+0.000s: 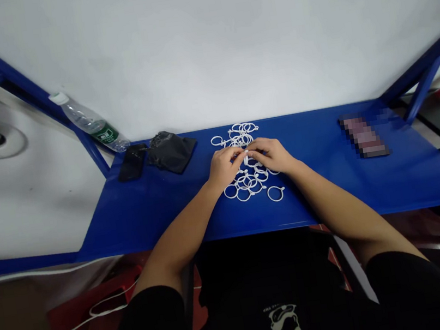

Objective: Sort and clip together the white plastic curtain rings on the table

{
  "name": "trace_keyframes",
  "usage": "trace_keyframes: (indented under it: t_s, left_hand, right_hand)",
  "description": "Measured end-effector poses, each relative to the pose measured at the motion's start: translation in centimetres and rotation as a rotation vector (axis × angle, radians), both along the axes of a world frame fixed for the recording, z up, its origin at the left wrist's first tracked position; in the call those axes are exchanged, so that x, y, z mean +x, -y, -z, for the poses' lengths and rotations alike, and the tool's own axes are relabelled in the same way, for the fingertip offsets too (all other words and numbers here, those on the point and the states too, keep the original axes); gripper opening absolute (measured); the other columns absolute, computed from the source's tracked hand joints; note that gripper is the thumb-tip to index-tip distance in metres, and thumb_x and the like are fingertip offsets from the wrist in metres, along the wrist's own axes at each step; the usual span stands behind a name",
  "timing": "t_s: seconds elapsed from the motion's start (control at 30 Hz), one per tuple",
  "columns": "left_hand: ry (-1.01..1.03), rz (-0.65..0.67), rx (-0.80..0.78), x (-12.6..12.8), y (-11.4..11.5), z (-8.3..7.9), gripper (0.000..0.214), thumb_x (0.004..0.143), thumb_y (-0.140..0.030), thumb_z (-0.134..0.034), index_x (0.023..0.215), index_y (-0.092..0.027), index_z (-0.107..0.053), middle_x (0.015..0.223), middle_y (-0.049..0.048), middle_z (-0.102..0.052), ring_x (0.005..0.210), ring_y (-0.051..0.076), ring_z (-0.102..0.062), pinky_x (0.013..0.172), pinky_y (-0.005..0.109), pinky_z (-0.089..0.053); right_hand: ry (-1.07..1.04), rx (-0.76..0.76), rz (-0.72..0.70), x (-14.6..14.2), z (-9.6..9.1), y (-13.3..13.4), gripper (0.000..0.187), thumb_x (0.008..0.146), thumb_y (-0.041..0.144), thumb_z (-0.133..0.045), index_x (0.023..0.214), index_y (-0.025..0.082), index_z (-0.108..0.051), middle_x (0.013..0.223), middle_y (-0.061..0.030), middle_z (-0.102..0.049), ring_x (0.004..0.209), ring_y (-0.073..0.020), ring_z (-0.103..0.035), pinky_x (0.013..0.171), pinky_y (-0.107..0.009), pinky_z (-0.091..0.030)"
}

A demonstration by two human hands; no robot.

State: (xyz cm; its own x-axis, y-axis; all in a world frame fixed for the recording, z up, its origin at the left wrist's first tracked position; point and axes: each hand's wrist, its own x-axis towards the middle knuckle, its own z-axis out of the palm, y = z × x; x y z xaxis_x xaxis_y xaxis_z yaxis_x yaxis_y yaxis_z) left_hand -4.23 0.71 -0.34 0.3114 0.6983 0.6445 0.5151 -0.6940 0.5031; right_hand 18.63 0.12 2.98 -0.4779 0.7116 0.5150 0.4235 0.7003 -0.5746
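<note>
Fingertips: our left fingertips (pixel 238 152) and right fingertips (pixel 250 153) curl inward and nearly meet over the middle of the pile. A little white shows between them, but we cannot tell whether they are grasping anything.

Hands: our left hand (pixel 223 169) and right hand (pixel 270 156) sit low, side by side, above the white plastic rings (pixel 247 180).

Rings: they lie in a loose, overlapping heap on both the far and near sides of our hands. One separate ring (pixel 276 193) lies at the near right of the heap.

Left of the rings: on the blue metal shelf (pixel 372 186), a black pouch (pixel 170 151) lies just beside a flat black object (pixel 132 162). A clear plastic water bottle (pixel 92 126) lies beyond them, tilted, at the far left corner.

Right of the rings: a pixelated flat object (pixel 364 136) lies well apart, too blurred to name.
</note>
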Motion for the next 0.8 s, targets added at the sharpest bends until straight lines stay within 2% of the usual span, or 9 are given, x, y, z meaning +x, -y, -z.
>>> trace_keyframes:
  t_s: [0.2, 0.4, 0.63, 0.73, 0.8]
  left_hand:
    - [-0.024, 0.008, -0.045, 0.0, 0.1, -0.2, 0.012, 0.110, -0.031, -0.072, 0.102, -0.024, -0.077, 0.092, 0.0025, -0.082, 0.087, 0.019, -0.077, 0.089, 0.039, -0.058]
    - [-0.030, -0.001, -0.040, 0.0, 0.2, -0.3, 0.015, 0.110, -0.030, -0.071, 0.098, -0.023, -0.074, 0.089, 0.0022, -0.079, 0.086, 0.019, -0.075, 0.088, 0.039, -0.057]
    - [-0.067, 0.033, -0.060, 0.0, 0.3, -0.5, 0.010, 0.106, -0.025, -0.074, 0.096, -0.022, -0.075, 0.086, 0.0016, -0.078, 0.083, 0.018, -0.073, 0.088, 0.039, -0.056]
    - [-0.105, 0.093, -0.067, 0.1, 0.3, -0.5, 0.012, 0.105, -0.025, -0.074, 0.093, -0.023, -0.075, 0.092, 0.0022, -0.080, 0.089, 0.019, -0.074, 0.093, 0.041, -0.057]
    - [-0.110, 0.122, -0.063, 0.2, 0.3, -0.3, 0.005, 0.104, -0.026, -0.075, 0.100, -0.023, -0.078, 0.101, 0.0037, -0.082, 0.097, 0.021, -0.076, 0.096, 0.042, -0.058]
  right_hand:
    - [0.062, -0.082, 0.074, -0.5, 0.0, 0.3, 0.036, 0.113, 0.048, -0.053, 0.104, 0.024, -0.078, 0.102, -0.0083, -0.082, 0.095, -0.0236, -0.075, 0.090, -0.040, -0.059]
    - [0.058, -0.092, 0.103, -0.8, -0.1, 0.5, 0.039, 0.112, 0.049, -0.053, 0.102, 0.024, -0.080, 0.101, -0.0094, -0.083, 0.094, -0.0245, -0.075, 0.090, -0.040, -0.058]
    - [0.053, -0.164, 0.190, 0.7, 1.0, -1.0, 0.041, 0.106, 0.058, -0.066, 0.094, 0.022, -0.082, 0.090, -0.0073, -0.082, 0.080, -0.0229, -0.073, 0.080, -0.036, -0.056]
    - [0.118, -0.134, 0.274, 1.3, 1.8, -2.1, 0.031, 0.109, 0.041, -0.059, 0.110, 0.021, -0.084, 0.111, -0.0117, -0.085, 0.102, -0.0276, -0.077, 0.095, -0.041, -0.058]
    - [0.203, -0.106, 0.281, 1.4, 2.2, -2.7, 0.033, 0.104, 0.024, -0.056, 0.125, 0.020, -0.081, 0.132, -0.0140, -0.082, 0.121, -0.0297, -0.074, 0.108, -0.045, -0.055]
